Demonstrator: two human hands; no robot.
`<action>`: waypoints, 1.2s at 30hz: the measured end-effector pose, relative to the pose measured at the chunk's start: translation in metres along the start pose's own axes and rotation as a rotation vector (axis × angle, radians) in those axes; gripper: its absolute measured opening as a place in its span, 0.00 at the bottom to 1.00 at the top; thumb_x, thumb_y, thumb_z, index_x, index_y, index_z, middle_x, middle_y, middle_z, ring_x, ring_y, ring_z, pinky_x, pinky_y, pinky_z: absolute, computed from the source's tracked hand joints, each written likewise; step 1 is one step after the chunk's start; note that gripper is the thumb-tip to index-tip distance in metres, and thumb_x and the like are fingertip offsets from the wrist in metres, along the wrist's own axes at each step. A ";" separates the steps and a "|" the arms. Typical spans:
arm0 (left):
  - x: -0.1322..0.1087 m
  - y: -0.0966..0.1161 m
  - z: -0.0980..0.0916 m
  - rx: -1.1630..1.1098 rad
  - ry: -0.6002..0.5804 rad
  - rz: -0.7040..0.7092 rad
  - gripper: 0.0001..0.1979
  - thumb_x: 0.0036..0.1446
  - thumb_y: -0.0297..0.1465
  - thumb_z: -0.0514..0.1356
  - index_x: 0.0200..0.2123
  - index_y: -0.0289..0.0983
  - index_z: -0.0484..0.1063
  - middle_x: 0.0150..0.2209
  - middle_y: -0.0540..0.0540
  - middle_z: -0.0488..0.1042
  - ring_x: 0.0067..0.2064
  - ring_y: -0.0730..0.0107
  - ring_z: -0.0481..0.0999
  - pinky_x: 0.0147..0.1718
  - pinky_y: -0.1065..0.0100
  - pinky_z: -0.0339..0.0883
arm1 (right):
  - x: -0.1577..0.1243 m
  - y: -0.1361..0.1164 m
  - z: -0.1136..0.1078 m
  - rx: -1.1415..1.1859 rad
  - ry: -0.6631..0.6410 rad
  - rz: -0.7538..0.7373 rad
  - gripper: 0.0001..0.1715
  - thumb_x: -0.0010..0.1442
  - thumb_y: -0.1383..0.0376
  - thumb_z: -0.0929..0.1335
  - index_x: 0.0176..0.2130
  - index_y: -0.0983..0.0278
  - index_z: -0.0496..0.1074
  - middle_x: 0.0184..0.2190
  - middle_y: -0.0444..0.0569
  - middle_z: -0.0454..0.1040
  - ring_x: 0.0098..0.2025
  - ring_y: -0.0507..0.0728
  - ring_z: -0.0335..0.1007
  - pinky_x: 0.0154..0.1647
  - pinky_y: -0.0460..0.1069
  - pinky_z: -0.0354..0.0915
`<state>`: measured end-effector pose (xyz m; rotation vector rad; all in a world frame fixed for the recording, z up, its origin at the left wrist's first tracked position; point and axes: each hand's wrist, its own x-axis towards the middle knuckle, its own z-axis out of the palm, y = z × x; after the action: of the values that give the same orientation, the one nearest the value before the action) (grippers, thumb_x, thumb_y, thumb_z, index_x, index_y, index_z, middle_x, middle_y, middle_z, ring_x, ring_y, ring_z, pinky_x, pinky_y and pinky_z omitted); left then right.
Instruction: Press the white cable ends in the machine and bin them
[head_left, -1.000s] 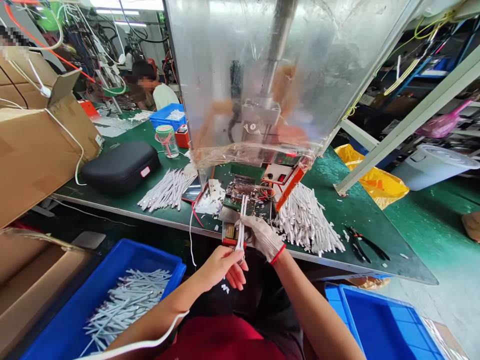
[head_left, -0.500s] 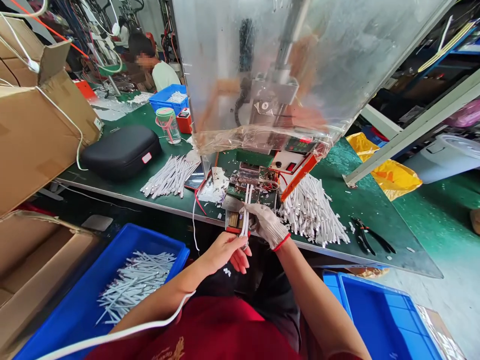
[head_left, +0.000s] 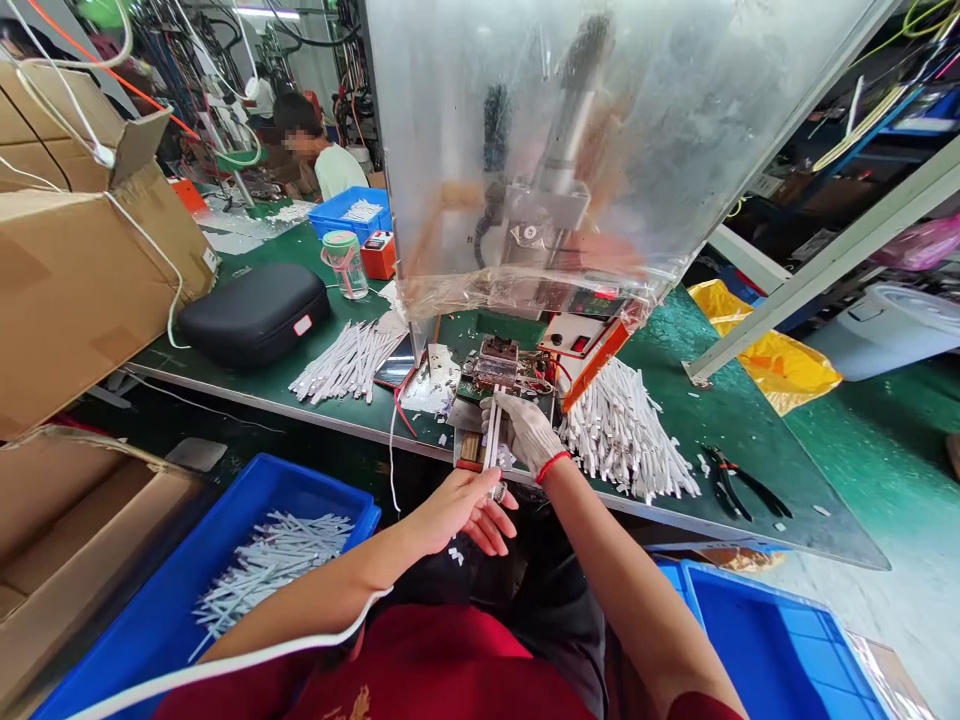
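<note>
Left hand has its fingers pinching the bottom of some white strips, gloved right hand pinching them higher up, right before the little machine on the table.

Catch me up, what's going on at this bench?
A person holds a few slim white strips in both hands: the bare left hand at their near end, the gloved right hand farther up. The far ends are close to a small metal block; I can't tell if they touch. Similar strips lie in a left pile and a right pile on the table.
</note>
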<state>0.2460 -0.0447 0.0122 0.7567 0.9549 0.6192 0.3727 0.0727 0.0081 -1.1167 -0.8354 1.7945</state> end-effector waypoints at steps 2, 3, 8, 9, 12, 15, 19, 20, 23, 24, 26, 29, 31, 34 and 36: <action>0.000 0.000 0.002 0.001 0.006 0.006 0.38 0.49 0.64 0.57 0.35 0.31 0.75 0.25 0.39 0.79 0.23 0.59 0.80 0.21 0.67 0.70 | 0.002 -0.001 0.003 0.025 0.027 -0.010 0.11 0.55 0.59 0.71 0.29 0.65 0.78 0.25 0.49 0.77 0.24 0.55 0.70 0.25 0.48 0.68; 0.000 -0.001 0.003 -0.003 0.007 0.011 0.38 0.47 0.64 0.57 0.34 0.30 0.74 0.25 0.39 0.78 0.23 0.59 0.79 0.21 0.67 0.69 | 0.003 -0.001 0.004 0.032 0.036 -0.016 0.11 0.55 0.59 0.72 0.29 0.65 0.78 0.25 0.49 0.77 0.24 0.55 0.70 0.25 0.48 0.68; 0.005 -0.005 0.005 -0.033 0.024 0.039 0.40 0.44 0.66 0.55 0.30 0.30 0.74 0.23 0.39 0.77 0.23 0.60 0.78 0.22 0.66 0.68 | 0.002 0.002 0.003 0.002 0.055 -0.031 0.11 0.54 0.60 0.72 0.30 0.66 0.78 0.22 0.48 0.75 0.22 0.54 0.69 0.21 0.47 0.65; 0.006 -0.005 0.006 -0.037 0.029 0.045 0.40 0.44 0.66 0.55 0.30 0.30 0.74 0.23 0.39 0.77 0.23 0.60 0.77 0.22 0.66 0.68 | 0.002 0.002 0.003 -0.003 0.053 -0.037 0.11 0.54 0.60 0.72 0.30 0.67 0.78 0.22 0.48 0.76 0.22 0.54 0.69 0.21 0.47 0.65; 0.007 -0.008 0.006 -0.054 0.029 0.060 0.40 0.44 0.66 0.56 0.29 0.30 0.74 0.23 0.39 0.76 0.22 0.61 0.77 0.22 0.67 0.67 | 0.003 0.001 0.002 -0.008 0.047 -0.028 0.11 0.54 0.60 0.73 0.31 0.67 0.78 0.24 0.49 0.76 0.22 0.54 0.70 0.22 0.48 0.67; 0.008 -0.009 0.006 -0.081 0.012 0.078 0.40 0.42 0.67 0.56 0.29 0.30 0.74 0.22 0.40 0.76 0.21 0.62 0.76 0.20 0.68 0.67 | 0.007 0.002 0.003 -0.005 0.071 0.013 0.10 0.54 0.61 0.72 0.30 0.67 0.77 0.22 0.48 0.75 0.21 0.54 0.70 0.23 0.49 0.69; 0.009 -0.009 0.005 -0.089 0.002 0.079 0.41 0.41 0.67 0.56 0.29 0.31 0.74 0.21 0.40 0.76 0.21 0.62 0.76 0.20 0.68 0.67 | 0.010 0.003 0.004 0.019 0.092 0.022 0.10 0.55 0.63 0.71 0.28 0.68 0.77 0.21 0.49 0.74 0.20 0.53 0.69 0.23 0.48 0.69; 0.009 -0.010 0.005 -0.088 0.006 0.081 0.41 0.42 0.67 0.56 0.29 0.30 0.74 0.21 0.39 0.76 0.21 0.62 0.76 0.20 0.68 0.67 | 0.010 0.003 0.005 0.021 0.094 0.020 0.10 0.56 0.63 0.71 0.27 0.68 0.77 0.21 0.49 0.74 0.20 0.53 0.69 0.23 0.48 0.69; 0.009 -0.009 0.005 -0.087 0.024 0.089 0.40 0.42 0.66 0.56 0.29 0.30 0.74 0.22 0.38 0.76 0.22 0.61 0.76 0.21 0.67 0.67 | 0.009 0.002 0.005 0.012 0.100 0.020 0.10 0.55 0.63 0.71 0.27 0.68 0.77 0.21 0.49 0.75 0.20 0.54 0.70 0.23 0.48 0.69; 0.009 -0.009 0.006 -0.087 0.030 0.089 0.40 0.41 0.66 0.57 0.29 0.30 0.74 0.22 0.38 0.76 0.22 0.61 0.76 0.21 0.66 0.67 | 0.008 0.002 0.006 0.009 0.099 0.019 0.09 0.55 0.63 0.71 0.28 0.68 0.77 0.21 0.49 0.75 0.20 0.54 0.70 0.23 0.48 0.69; 0.008 -0.008 0.007 -0.086 0.040 0.091 0.40 0.40 0.66 0.57 0.28 0.29 0.74 0.22 0.38 0.76 0.21 0.61 0.76 0.21 0.66 0.67 | 0.008 0.002 0.006 0.007 0.086 0.009 0.09 0.55 0.62 0.72 0.28 0.67 0.76 0.21 0.49 0.75 0.20 0.54 0.70 0.23 0.48 0.69; 0.005 -0.005 0.010 -0.079 0.061 0.107 0.39 0.42 0.65 0.58 0.28 0.29 0.74 0.22 0.39 0.75 0.22 0.62 0.76 0.22 0.66 0.67 | 0.006 0.004 0.008 0.029 0.074 -0.040 0.10 0.53 0.60 0.73 0.28 0.66 0.76 0.20 0.48 0.74 0.20 0.54 0.69 0.21 0.48 0.67; 0.000 -0.005 0.009 -0.067 0.076 0.125 0.37 0.45 0.63 0.58 0.29 0.30 0.74 0.22 0.39 0.76 0.22 0.62 0.77 0.23 0.67 0.68 | 0.000 0.005 0.008 0.051 0.065 -0.064 0.12 0.51 0.59 0.73 0.28 0.66 0.76 0.20 0.48 0.74 0.20 0.53 0.68 0.20 0.47 0.65; -0.009 -0.013 0.000 -0.007 0.020 0.126 0.31 0.51 0.59 0.57 0.32 0.32 0.72 0.22 0.43 0.76 0.22 0.64 0.77 0.22 0.69 0.67 | -0.017 0.006 0.006 0.073 0.000 -0.084 0.17 0.49 0.55 0.75 0.30 0.66 0.77 0.23 0.48 0.75 0.21 0.54 0.70 0.21 0.47 0.66; -0.016 -0.024 -0.008 0.077 -0.095 0.059 0.29 0.54 0.57 0.56 0.32 0.34 0.71 0.20 0.46 0.74 0.19 0.66 0.74 0.19 0.71 0.63 | -0.033 0.005 0.003 0.095 -0.054 -0.101 0.21 0.49 0.52 0.76 0.33 0.66 0.78 0.26 0.50 0.77 0.24 0.55 0.71 0.25 0.49 0.69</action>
<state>0.2346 -0.0688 -0.0026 0.8778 0.8758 0.5951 0.3762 0.0405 0.0166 -0.9525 -0.8151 1.7682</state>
